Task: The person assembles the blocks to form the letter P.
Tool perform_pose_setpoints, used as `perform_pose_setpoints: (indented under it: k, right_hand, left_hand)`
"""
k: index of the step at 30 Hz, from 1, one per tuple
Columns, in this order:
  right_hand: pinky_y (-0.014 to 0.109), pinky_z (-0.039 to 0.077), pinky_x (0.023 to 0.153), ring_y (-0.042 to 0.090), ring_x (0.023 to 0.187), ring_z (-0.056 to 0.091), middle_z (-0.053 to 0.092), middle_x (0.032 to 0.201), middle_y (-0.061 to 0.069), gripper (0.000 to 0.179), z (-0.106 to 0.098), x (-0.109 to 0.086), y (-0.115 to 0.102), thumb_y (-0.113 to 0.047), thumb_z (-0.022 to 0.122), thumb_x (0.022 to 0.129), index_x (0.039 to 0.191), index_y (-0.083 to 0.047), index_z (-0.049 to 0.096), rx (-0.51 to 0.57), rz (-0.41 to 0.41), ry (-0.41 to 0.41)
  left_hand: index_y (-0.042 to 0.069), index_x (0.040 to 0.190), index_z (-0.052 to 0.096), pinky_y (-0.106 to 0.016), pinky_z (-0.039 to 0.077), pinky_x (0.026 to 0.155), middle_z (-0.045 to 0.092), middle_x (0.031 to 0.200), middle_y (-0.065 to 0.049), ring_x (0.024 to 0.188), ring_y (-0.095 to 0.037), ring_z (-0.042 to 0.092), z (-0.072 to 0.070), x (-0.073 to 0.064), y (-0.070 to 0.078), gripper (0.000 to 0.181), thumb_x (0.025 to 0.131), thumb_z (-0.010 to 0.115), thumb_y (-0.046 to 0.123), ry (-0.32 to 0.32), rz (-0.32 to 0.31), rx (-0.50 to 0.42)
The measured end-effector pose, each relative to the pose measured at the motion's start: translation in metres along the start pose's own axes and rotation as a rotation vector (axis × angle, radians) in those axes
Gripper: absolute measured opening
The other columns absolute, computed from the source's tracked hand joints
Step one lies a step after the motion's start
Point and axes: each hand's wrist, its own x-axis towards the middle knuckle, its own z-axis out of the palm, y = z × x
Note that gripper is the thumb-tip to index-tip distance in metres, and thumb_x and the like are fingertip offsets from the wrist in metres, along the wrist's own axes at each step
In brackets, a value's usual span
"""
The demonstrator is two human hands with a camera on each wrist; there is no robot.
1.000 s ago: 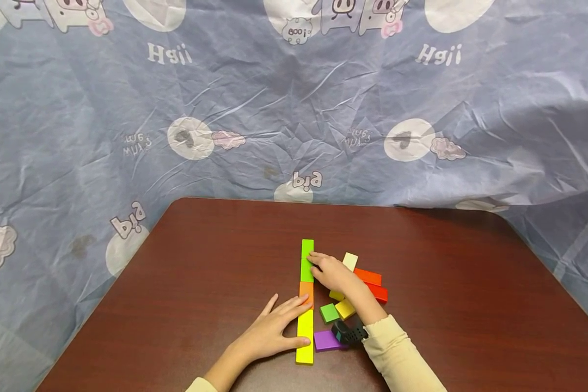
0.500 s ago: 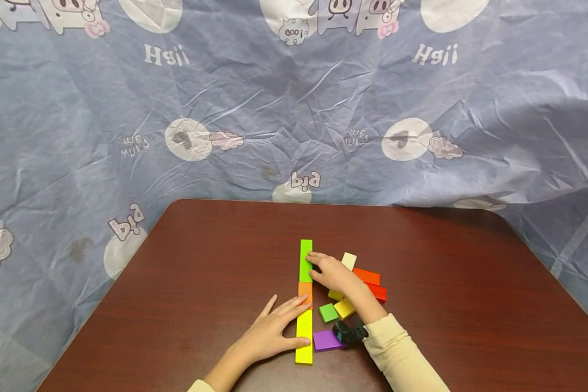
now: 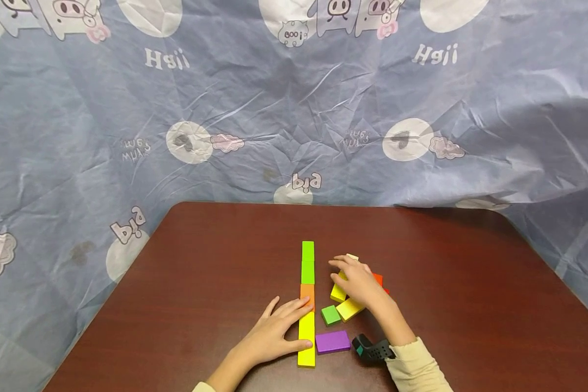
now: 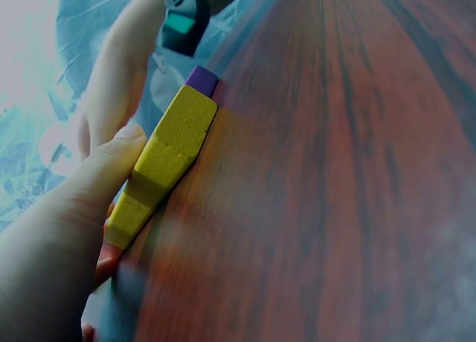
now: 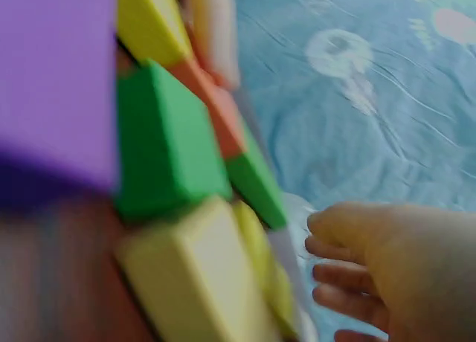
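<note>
A straight row of blocks runs away from me: a yellow block nearest, then an orange block, then two light green blocks. My left hand is spread beside the row, fingertips on the orange block and thumb on the yellow one. In the left wrist view the thumb lies along the yellow block's side. My right hand is over the loose blocks right of the row, fingers loosely bent and apart, holding nothing in the right wrist view. It partly hides a cream block and red blocks.
Right of the row lie a purple block, a small green block, a yellow block and a pale yellow block. A black wrist strap is on my right arm. A patterned cloth hangs behind the brown table.
My right hand has left the light green blocks and moved right, over the loose blocks. The purple block now shows whole. The left hand has stayed in place on the row.
</note>
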Motion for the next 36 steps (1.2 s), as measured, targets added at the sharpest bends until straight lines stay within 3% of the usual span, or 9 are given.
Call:
perform_pose_setpoints:
  k: [3,6,10,14,29,36]
  right_hand:
    - [0.054,0.035,0.093,0.035,0.114,0.048,0.056,0.119,0.015,0.031,-0.015,-0.007,0.007,-0.021,0.054,0.089,0.114,-0.004,0.062,-0.029,0.056,0.023]
    - [0.055,0.037,0.09,0.035,0.108,0.049,0.057,0.113,0.017,0.031,-0.024,-0.011,0.01,-0.021,0.054,0.089,0.112,-0.003,0.063,-0.06,0.116,-0.018]
    - [0.055,0.037,0.091,0.035,0.108,0.05,0.056,0.115,0.017,0.034,-0.026,-0.014,0.009,-0.023,0.055,0.088,0.115,-0.002,0.061,-0.092,0.152,-0.057]
    - [0.055,0.036,0.092,0.034,0.11,0.05,0.056,0.118,0.017,0.036,-0.023,-0.013,0.008,-0.023,0.055,0.088,0.117,-0.002,0.059,-0.11,0.166,-0.038]
    - [0.052,0.035,0.095,0.03,0.117,0.049,0.053,0.124,0.01,0.037,-0.005,-0.005,0.006,-0.023,0.055,0.089,0.121,-0.005,0.057,-0.058,0.087,0.021]
    - [0.05,0.036,0.099,0.028,0.117,0.051,0.052,0.127,0.01,0.04,0.005,-0.006,-0.003,-0.024,0.056,0.088,0.122,-0.004,0.056,-0.08,0.05,-0.019]
  left_hand:
    - [0.029,0.14,0.034,-0.054,0.014,0.111,0.031,0.147,0.011,0.134,-0.009,0.032,0.0,0.001,0.0,0.067,0.084,0.042,0.064,0.008,0.008,0.011]
    - [0.029,0.14,0.034,-0.054,0.014,0.11,0.03,0.147,0.011,0.134,-0.009,0.032,0.0,0.0,0.0,0.067,0.084,0.042,0.064,0.007,0.01,0.01]
    - [0.029,0.14,0.034,-0.053,0.014,0.111,0.03,0.147,0.011,0.135,-0.008,0.031,0.001,-0.001,-0.001,0.067,0.084,0.042,0.064,0.007,0.006,0.004]
    - [0.029,0.14,0.034,-0.053,0.013,0.111,0.031,0.147,0.011,0.135,-0.009,0.031,0.001,0.0,-0.001,0.067,0.084,0.042,0.064,0.009,0.007,-0.001]
    - [0.028,0.141,0.033,-0.054,0.012,0.111,0.03,0.148,0.01,0.135,-0.012,0.032,0.0,0.002,-0.001,0.067,0.084,0.042,0.063,0.01,0.02,-0.015]
    - [0.031,0.141,0.032,-0.056,0.011,0.108,0.026,0.15,0.008,0.138,-0.022,0.027,0.003,0.0,-0.001,0.068,0.083,0.045,0.064,0.025,0.036,-0.062]
